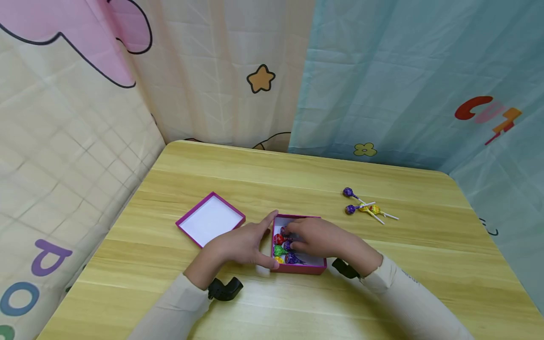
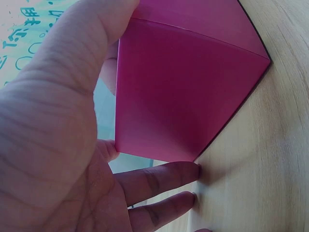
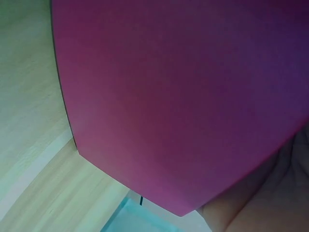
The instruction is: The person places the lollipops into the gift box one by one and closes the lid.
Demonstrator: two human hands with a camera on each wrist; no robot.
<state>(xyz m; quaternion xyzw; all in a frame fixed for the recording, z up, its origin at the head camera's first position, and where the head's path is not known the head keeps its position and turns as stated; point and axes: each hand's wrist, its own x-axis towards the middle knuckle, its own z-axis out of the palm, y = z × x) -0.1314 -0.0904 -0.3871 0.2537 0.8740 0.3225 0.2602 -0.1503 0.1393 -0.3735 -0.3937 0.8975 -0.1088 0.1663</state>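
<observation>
A magenta box [image 1: 299,269] with a white inside holds several wrapped lollipops: a red one [image 1: 278,239], a green one [image 1: 279,250], a yellow one [image 1: 278,259] and purple ones [image 1: 291,258]. My left hand [image 1: 244,243] grips the box along its left side, thumb at the near corner and index finger at the far corner. In the left wrist view its other fingers extend beside the box wall [image 2: 178,92]. Reaching in over the right wall, my right hand [image 1: 323,237] pinches a purple lollipop [image 1: 287,245] among the others; its fingers partly hide it.
Left of the box lies the magenta lid [image 1: 210,221], white inside facing up. Farther right on the wooden table [image 1: 272,174] are loose lollipops, purple [image 1: 350,209] and yellow [image 1: 374,210], their sticks crossing. Printed curtains [image 1: 229,56] hang behind the table and at both sides.
</observation>
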